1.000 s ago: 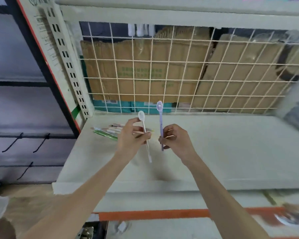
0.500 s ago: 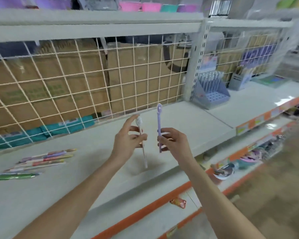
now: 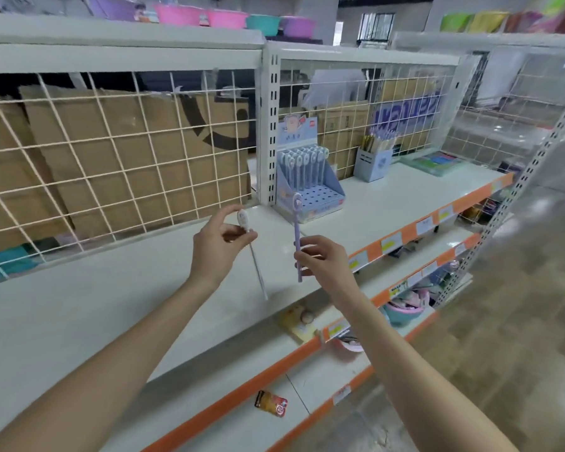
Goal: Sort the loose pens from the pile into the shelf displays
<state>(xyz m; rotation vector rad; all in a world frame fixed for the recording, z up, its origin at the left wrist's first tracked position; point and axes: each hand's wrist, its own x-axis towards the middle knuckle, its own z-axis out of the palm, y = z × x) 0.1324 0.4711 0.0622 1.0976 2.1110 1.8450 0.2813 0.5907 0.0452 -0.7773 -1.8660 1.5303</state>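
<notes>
My left hand pinches a white pen near its round top, the tip pointing down and right. In my right hand a purple pen stands upright, its round cap reaching up in front of a blue pen display stand. That stand holds a row of matching pens at its back, with rows of empty holes in front. A second blue holder with pens stands further right on the same white shelf. The pile of loose pens is out of view.
A wire grid with cardboard boxes behind it backs the shelf. A perforated upright post stands just left of the display stand. Lower shelves with orange price strips hold small goods. Coloured basins line the top shelf.
The view has swung right along the shelf: the pen pile has left the frame and the display stand has come close. Both hands still hold their pens upright.
</notes>
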